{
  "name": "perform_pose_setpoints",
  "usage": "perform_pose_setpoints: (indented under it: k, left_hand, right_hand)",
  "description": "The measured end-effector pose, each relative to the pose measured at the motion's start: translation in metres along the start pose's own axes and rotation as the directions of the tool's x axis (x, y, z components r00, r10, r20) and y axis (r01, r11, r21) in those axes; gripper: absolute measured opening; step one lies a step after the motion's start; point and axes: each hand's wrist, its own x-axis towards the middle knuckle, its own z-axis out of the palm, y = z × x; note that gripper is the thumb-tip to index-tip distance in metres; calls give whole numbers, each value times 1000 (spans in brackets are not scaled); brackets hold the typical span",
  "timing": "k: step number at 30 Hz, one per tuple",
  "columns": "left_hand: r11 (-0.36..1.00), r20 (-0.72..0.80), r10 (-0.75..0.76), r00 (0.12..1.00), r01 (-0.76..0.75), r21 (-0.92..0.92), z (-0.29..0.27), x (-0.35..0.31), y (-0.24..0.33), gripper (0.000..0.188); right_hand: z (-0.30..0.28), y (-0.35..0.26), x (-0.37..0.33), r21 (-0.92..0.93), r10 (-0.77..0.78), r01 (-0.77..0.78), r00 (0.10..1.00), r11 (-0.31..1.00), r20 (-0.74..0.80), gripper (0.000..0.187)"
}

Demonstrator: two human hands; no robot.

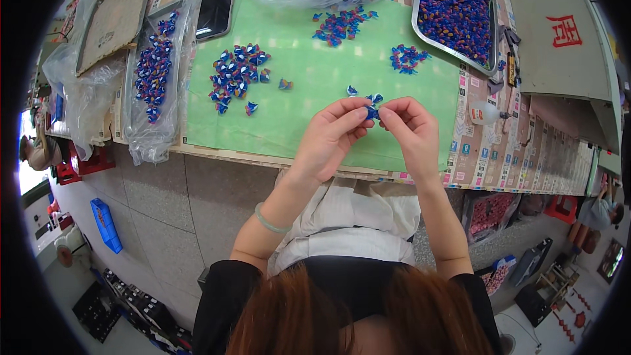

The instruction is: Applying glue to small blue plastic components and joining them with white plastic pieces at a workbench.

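Observation:
Over the near right part of a green sheet (276,128), my left hand (334,137) and my right hand (415,135) meet fingertip to fingertip. Both pinch a small blue plastic piece (372,112); the fingers partly cover it, so its exact kind does not show. Just beyond the fingertips lie a blue-and-white piece (375,98) and another like it (352,90). To the left is a cluster of blue, white and orange-red pieces (236,72), with a few strays beside it. Smaller blue and red parts (342,25) form a loose pile farther away, and a second pile (409,59) sits to its right.
A metal tray (460,60) heaped with small coloured parts stands far right. At left are a plastic-lined tray (131,102) with more pieces and a black phone (217,3). A small white bottle (483,113) lies right of the sheet, near a grey metal box (559,39).

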Motion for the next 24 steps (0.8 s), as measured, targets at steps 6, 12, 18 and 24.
perform_pose_setpoints:
  k: [6, 12, 18, 24]
  left_hand:
    - [1000, -11, -4, 1000, 4, -5, 1, 0, -2, 18]
    - [988, -59, 123, 991, -116, 103, 9, -2, -8, 18]
    - [945, -46, 204, 978, -184, 271, 11, -3, -9, 18]
    - [690, 35, 453, 891, -375, 619, 18, -6, -13, 21]
  right_hand:
    - [5, 8, -4, -106, -135, 125, 987, 987, -91, 7]
    - [11, 11, -12, -81, -175, 163, 969, 983, -175, 6]
    - [9, 9, -14, 39, -60, 68, 982, 997, -176, 6]
    - [13, 8, -13, 74, -96, 114, 972, 991, -213, 7]
